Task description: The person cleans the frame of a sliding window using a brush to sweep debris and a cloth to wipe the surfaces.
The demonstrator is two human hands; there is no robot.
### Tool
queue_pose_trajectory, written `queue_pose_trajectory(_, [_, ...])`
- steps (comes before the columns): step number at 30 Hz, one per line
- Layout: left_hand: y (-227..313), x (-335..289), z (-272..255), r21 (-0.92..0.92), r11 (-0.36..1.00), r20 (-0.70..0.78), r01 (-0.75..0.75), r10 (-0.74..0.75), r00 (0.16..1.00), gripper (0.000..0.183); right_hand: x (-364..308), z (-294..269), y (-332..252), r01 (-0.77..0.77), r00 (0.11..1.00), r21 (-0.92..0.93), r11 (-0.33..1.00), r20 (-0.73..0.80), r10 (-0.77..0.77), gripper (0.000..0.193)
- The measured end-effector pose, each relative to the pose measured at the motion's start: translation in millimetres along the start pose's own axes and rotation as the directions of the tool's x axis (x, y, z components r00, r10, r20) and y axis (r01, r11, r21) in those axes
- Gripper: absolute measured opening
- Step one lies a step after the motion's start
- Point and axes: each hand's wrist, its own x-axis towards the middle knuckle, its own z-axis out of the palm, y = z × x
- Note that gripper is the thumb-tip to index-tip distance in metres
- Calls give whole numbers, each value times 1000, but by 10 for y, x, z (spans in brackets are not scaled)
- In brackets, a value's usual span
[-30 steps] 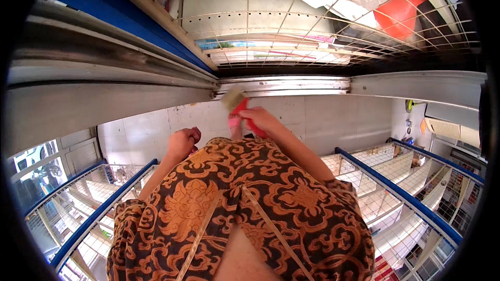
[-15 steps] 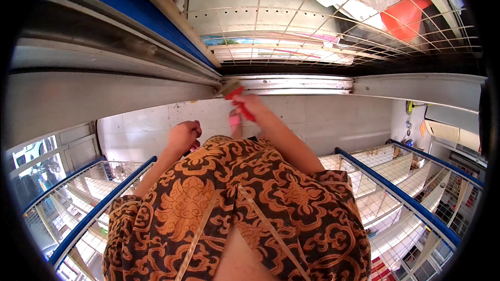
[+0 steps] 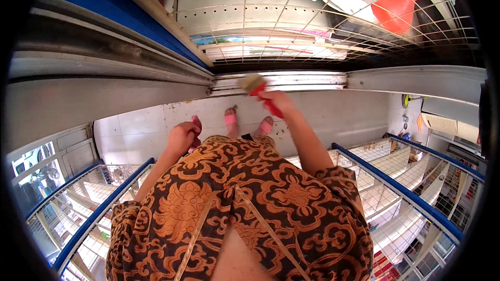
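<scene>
My right hand is wrapped round the red handle of a paintbrush. Its pale bristles are blurred and lie over the left half of the silvery metal window track; whether they touch it I cannot tell. Lower and to the left, above the floor, my left hand is closed. A small pink thing shows at its fingers, mostly hidden, so its kind cannot be made out.
Beyond the track stands a cream wire grid with papers, plastic bags and a red item behind it. Sliding frames fill the left. Blue-edged wire racks flank me. My feet in pink slippers stand on pale tiles.
My right hand has swept the paintbrush rightward along the track, away from the left corner. The left hand stays near the same place. The view has shifted slightly, and both feet now show.
</scene>
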Motion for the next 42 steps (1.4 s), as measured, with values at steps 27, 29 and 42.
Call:
queue_pose_trajectory(27, [727,306,265,-57,995,216,-81,92,972,25,-719,-1262,107,354,872,624,696,-490,-5,16])
queue_pose_trajectory(29, [838,324,269,8,977,177,-212,207,962,24,-557,-1461,66,414,845,679,606,-534,21,14])
queue_pose_trajectory(42, [621,392,276,47,989,187,-141,130,974,23,-38,-1303,-47,454,699,860,-234,-507,-504,25])
